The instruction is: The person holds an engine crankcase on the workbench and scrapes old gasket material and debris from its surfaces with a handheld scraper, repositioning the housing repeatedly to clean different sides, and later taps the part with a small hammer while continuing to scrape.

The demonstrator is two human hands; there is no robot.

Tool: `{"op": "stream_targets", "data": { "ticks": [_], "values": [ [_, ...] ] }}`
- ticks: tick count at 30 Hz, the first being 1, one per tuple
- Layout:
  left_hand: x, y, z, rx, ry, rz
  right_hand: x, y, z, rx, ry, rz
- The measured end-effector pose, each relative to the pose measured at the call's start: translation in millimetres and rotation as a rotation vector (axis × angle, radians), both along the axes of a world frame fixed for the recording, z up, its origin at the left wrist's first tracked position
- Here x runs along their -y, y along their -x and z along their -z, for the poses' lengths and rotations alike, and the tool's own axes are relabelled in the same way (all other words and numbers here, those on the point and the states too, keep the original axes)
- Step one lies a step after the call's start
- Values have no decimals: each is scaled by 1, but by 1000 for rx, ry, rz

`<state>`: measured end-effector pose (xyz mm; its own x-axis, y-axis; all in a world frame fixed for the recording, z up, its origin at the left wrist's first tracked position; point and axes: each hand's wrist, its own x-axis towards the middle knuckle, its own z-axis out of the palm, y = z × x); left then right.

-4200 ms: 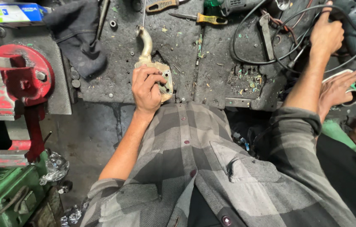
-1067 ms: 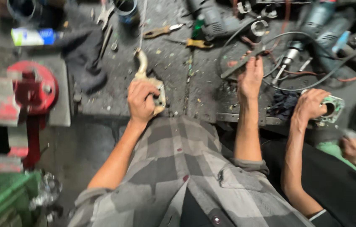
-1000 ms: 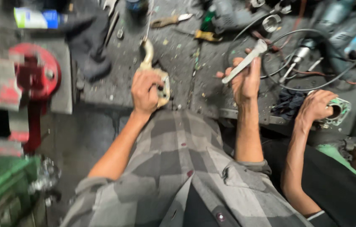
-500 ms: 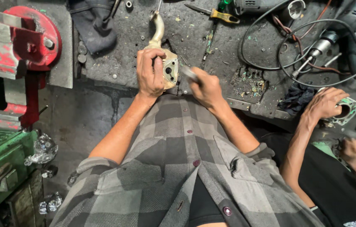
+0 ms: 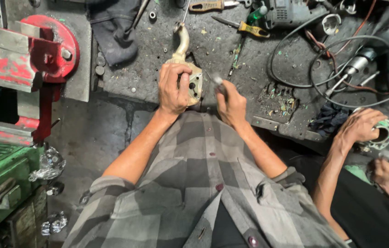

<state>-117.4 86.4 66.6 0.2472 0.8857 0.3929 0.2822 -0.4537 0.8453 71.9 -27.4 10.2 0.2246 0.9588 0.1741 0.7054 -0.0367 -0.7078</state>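
Note:
My left hand (image 5: 172, 88) grips a beige metal part (image 5: 193, 79) with a flat plate and a curved pipe neck (image 5: 183, 42) rising away from me, held at the near edge of the dark workbench (image 5: 158, 59). My right hand (image 5: 231, 103) is closed around a slim metal tool (image 5: 216, 81) whose tip points at the plate's side. The two hands sit close together above my grey checked shirt.
A red bench vise (image 5: 34, 59) stands at left, a dark cloth (image 5: 114, 32) behind it. Screwdrivers (image 5: 242, 26), a power drill (image 5: 291, 14) and tangled cables (image 5: 323, 59) crowd the bench. At right, another person's hand (image 5: 359, 128) holds a green-edged gasket part (image 5: 385, 133).
My right hand reached to the far right of the bench, picked up the slim tool and brought it back beside the beige part. My left hand kept its grip throughout.

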Motion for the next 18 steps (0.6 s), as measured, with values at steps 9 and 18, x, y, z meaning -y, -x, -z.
{"op": "stream_targets", "data": {
  "ticks": [9,18],
  "values": [
    [-2,0,2,-6,8,15,0,-1,6,-45,-53,-110],
    [-1,0,5,-4,40,23,-4,2,-2,56,171,-98]
  ]
}}
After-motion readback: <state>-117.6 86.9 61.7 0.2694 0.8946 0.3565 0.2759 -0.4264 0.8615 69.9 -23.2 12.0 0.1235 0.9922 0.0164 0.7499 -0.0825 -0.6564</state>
